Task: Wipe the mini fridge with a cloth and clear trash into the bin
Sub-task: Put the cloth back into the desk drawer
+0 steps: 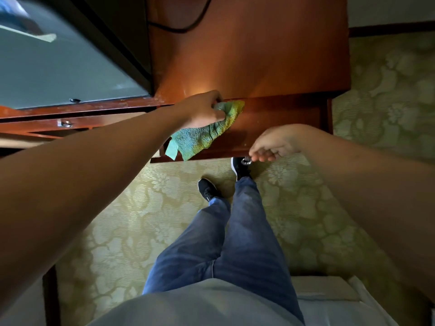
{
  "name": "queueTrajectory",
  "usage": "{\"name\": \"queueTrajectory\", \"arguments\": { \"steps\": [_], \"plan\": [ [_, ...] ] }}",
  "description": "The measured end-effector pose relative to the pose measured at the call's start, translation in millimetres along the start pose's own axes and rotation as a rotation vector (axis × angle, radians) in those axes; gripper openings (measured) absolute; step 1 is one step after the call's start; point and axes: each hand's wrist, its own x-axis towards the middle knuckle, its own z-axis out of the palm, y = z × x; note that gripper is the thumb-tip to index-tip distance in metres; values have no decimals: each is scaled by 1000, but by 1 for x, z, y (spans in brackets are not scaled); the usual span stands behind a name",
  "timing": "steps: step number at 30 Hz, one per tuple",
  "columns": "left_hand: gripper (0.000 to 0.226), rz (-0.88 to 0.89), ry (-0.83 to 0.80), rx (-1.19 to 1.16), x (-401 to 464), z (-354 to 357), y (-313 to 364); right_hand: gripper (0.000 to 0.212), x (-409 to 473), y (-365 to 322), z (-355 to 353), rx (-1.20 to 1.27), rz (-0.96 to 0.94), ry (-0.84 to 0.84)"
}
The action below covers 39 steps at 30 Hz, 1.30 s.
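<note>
My left hand [202, 111] grips a green terry cloth [204, 135] at the front edge of a reddish wooden cabinet [249, 57]. The cloth hangs down over the cabinet's front panel. My right hand [273, 143] hovers lower right of the cloth, fingers loosely curled. Its fingertips are right beside a small round metal knob [246, 161] on the cabinet front, and I cannot tell whether they touch it. No mini fridge, trash or bin is in view.
A glass-topped desk [54, 67] adjoins the cabinet on the left, with a drawer pull [65, 124] below its edge. A black cable [188, 27] lies on the cabinet top. My legs stand on patterned green carpet [146, 222]. White bedding [329, 302] sits at lower right.
</note>
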Motion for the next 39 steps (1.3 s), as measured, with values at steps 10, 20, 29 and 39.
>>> {"name": "queueTrajectory", "arguments": {
  "steps": [10, 20, 29, 39],
  "plan": [
    [39, 124, 115, 234, 18, 35, 4, 28, 25, 16, 17, 23, -29, 257],
    [66, 161, 298, 334, 44, 67, 15, 28, 36, 28, 11, 165, 6, 375],
    [73, -86, 86, 405, 31, 76, -17, 35, 40, 5, 12, 113, -333, 445],
    [37, -194, 77, 268, 23, 74, -3, 63, 42, -16, 15, 4, -307, 385]
  ]
}}
